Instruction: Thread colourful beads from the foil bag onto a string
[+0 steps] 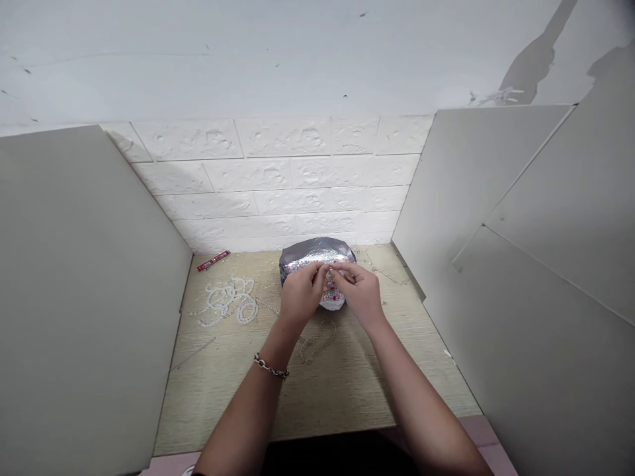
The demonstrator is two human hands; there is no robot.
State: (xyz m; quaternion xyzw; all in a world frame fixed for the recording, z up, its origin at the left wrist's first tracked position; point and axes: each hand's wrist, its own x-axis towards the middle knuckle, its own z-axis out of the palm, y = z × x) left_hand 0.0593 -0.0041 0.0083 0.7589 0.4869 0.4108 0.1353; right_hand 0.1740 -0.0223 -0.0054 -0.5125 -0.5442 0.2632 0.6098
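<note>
Both hands meet above a silvery foil-lined bag that holds many small colourful beads. My left hand, with a chain bracelet on its wrist, is closed in a pinch at the fingertips. Close against it, my right hand pinches as well, thumb and forefinger together. Whatever sits between the fingertips is too small to make out. A strand of pale beads lies on the table just below the bag, partly hidden by the left forearm.
Coiled white bead strands lie to the left on the wooden table. Behind them is a small red packet. A thin strand rests right of the bag. Grey panels flank both sides, with a white brick-pattern wall behind.
</note>
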